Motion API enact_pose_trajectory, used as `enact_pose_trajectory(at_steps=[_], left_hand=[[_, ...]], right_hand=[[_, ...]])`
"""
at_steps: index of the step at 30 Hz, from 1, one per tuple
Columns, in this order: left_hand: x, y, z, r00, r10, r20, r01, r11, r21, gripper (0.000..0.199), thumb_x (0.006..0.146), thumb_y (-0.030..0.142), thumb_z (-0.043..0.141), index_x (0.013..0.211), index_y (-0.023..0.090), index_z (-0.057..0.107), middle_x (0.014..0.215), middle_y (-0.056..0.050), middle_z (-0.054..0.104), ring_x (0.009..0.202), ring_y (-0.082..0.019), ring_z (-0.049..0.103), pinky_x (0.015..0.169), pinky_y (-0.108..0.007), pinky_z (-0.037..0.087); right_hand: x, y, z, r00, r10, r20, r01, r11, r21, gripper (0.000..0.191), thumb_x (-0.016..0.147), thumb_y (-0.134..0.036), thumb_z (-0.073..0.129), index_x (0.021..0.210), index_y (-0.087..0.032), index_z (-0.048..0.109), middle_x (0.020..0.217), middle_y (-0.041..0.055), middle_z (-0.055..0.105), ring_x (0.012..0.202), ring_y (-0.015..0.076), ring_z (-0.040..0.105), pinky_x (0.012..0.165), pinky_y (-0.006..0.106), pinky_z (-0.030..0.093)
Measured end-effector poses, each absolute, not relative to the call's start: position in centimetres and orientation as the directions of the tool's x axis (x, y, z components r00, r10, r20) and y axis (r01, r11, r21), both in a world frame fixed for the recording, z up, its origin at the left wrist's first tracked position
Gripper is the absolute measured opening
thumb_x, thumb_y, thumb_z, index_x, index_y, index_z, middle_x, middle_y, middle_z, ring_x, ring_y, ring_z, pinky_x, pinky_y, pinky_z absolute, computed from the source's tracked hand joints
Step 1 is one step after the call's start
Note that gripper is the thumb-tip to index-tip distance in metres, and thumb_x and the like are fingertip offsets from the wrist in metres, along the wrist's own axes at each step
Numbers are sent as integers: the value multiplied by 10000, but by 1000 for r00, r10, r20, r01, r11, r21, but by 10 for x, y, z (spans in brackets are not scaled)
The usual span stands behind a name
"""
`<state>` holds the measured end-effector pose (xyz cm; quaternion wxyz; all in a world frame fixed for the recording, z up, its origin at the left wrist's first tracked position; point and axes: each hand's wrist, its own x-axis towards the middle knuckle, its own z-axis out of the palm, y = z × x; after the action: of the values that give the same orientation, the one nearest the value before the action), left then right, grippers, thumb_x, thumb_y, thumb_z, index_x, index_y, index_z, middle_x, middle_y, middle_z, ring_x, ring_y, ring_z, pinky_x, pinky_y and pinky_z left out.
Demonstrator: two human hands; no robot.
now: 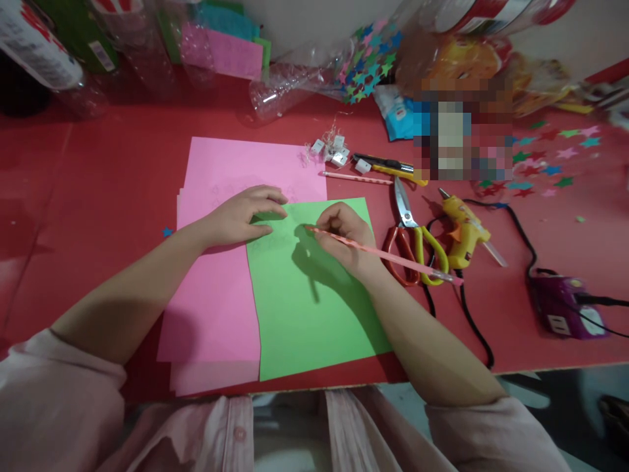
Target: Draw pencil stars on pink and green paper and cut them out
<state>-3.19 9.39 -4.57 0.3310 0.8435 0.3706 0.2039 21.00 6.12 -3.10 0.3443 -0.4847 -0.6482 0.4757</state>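
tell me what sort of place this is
Most likely a craft table, perhaps at home or in a small workshop: a yellow glue gun and scissors lie on the red tabletop, and the right hand holds a pencil at green paper.

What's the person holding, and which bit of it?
A pink pencil: the right grip holds it close to its pointed end. The left grip lies on the papers, fingers spread, grasping nothing.
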Motion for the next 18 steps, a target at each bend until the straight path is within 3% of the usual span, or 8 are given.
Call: enact_pose_trajectory(at_steps=[6, 12, 18], left_hand=[[-31, 92, -48, 613, 778, 140, 453, -491, 744, 344, 910, 150, 407, 1096, 215, 688, 1316, -64, 601, 1298, -215, 483, 1137, -443, 362], [-31, 88, -50, 610, 784, 112, 451, -460, 765, 390, 908, 125, 393, 957, 254, 758, 1337, -43, 564, 1320, -221, 460, 1123, -438, 389], [-31, 87, -51, 600, 793, 105, 440, -436, 785, 382, 914, 136, 405, 950, 265, 762, 1341, -36, 555, 1334, -220, 448, 1137, -434, 381]], right_hand=[[209, 60, -33, -311, 950, -24, 352, 92, -931, 80, 678, -161, 545, 634, -204, 494, 569, -50, 484, 522, 82, 386, 494, 241, 282], [207, 61, -32, -333, 943, -23, 401, 120, -908, 79, 670, -162, 531, 614, -203, 495, 558, -44, 494, 531, 91, 394, 502, 242, 290], [209, 62, -33, -367, 930, -11, 408, 150, -900, 84, 663, -153, 530, 609, -205, 492, 552, -46, 491, 521, 89, 387, 494, 237, 288]])
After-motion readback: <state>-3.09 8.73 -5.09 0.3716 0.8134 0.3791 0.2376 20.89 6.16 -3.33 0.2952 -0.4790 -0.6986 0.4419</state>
